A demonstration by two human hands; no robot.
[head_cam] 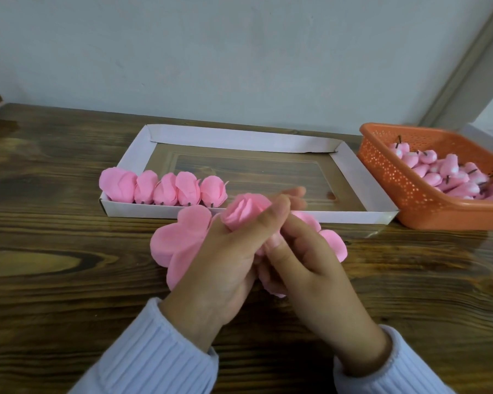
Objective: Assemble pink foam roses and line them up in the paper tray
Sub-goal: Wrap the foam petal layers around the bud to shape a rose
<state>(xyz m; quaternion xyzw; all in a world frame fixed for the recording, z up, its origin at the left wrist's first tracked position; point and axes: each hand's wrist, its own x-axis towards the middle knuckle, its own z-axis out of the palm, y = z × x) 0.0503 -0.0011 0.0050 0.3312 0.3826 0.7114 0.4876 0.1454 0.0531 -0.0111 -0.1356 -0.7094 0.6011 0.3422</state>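
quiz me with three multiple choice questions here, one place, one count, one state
1. Where is the orange basket? A right of the paper tray B inside it C left of it
2. How many finished roses stand in the tray? A three B five C eight
3. The left hand and right hand are: A open and empty B holding a half-made rose C lifting the basket
Key: 1 A, it sits past the tray's right end; 2 B, five line its left end; 3 B, fingers curl round it.
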